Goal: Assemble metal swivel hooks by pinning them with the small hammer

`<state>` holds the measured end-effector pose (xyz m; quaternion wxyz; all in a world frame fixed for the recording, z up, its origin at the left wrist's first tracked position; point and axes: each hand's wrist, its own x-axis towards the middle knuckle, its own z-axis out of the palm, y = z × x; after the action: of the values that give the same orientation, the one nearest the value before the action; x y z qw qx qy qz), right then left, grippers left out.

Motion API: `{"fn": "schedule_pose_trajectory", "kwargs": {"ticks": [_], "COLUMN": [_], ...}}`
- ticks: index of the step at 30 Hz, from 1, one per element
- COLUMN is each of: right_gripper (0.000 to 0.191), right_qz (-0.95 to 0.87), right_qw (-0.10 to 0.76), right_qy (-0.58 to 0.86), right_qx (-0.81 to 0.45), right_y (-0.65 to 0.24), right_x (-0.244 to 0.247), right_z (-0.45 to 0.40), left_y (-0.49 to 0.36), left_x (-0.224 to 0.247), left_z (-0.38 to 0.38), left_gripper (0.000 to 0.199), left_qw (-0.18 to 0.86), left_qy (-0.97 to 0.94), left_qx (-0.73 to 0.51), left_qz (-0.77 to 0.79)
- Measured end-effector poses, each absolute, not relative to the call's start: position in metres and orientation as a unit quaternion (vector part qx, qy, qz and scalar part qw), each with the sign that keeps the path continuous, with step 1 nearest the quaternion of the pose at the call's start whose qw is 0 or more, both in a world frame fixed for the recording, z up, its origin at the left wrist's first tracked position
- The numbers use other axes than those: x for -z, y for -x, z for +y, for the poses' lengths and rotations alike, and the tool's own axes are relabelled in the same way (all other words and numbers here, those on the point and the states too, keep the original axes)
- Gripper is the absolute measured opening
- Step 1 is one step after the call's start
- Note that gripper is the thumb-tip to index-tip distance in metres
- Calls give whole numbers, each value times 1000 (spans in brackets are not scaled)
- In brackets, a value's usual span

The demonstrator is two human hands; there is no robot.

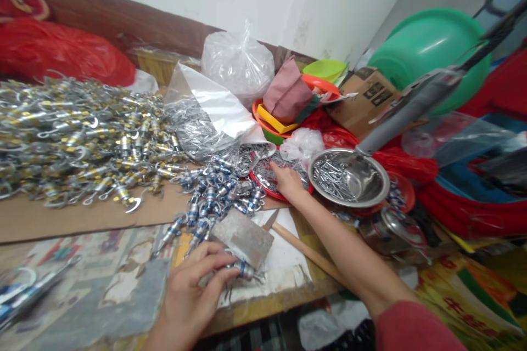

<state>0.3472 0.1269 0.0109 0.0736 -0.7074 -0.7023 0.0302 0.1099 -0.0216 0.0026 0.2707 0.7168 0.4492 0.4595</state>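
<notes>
My left hand (pixel 201 285) is closed around a small silver and blue metal fitting (pixel 245 270) at the table's front edge, beside a flat metal block (pixel 242 237). With its arm stretched forward, my right hand (pixel 288 180) reaches into a red tray (pixel 274 193) of small metal parts; its fingertips are among the parts, and whether they hold one is too small to tell. A pile of blue-banded fittings (pixel 214 189) lies between the tray and the block. A hammer's wooden handle (pixel 307 251) passes beneath my right forearm.
Yellow-banded fittings (pixel 82 137) are heaped at the left. A steel bowl (pixel 381 184) of pins stands right of the tray. Behind are plastic bags (pixel 239 63), a cardboard box (pixel 366 98) and a green basin (pixel 428 55). A grey-handled tool (pixel 407 112) juts over the bowl.
</notes>
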Motion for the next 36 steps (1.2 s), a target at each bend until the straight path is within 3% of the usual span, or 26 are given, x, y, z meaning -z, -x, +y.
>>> {"fn": "schedule_pose_trajectory", "kwargs": {"ticks": [9, 10, 12, 14, 21, 25, 29, 32, 36], "right_gripper": [20, 18, 9, 7, 11, 12, 30, 24, 22], "right_qz": [-709, -713, -709, -679, -630, -678, -789, -854, -879], "right_qw": [217, 244, 390, 454, 508, 489, 459, 420, 382], "right_qy": [660, 640, 509, 430, 366, 387, 364, 304, 284], "right_qx": [-120, -148, -295, -384, -459, -387, -185, -50, 23], "right_y": [-328, -319, -300, -285, -277, -281, -285, -289, -294], "right_x": [-35, -37, -38, -37, -31, -34, -36, -34, -36], "right_z": [63, 45, 10, -15, -32, -42, -54, -58, -57], "left_y": [-105, -105, -107, -108, -111, -109, -104, -103, -104], "left_x": [-12, -12, -14, -16, -32, -31, -31, -35, -37], "left_z": [-26, -27, -28, -29, -34, -39, -40, -39, -39], "left_gripper": [14, 16, 21, 26, 22, 18, 10, 7, 8], "left_qw": [346, 343, 333, 322, 360, 399, 435, 444, 434], "left_qy": [-660, -655, -643, -643, -690, -675, -627, -620, -649], "left_qx": [-471, -477, -486, -494, -482, -455, -457, -449, -419], "left_qz": [472, 476, 489, 490, 402, 421, 457, 466, 464]}}
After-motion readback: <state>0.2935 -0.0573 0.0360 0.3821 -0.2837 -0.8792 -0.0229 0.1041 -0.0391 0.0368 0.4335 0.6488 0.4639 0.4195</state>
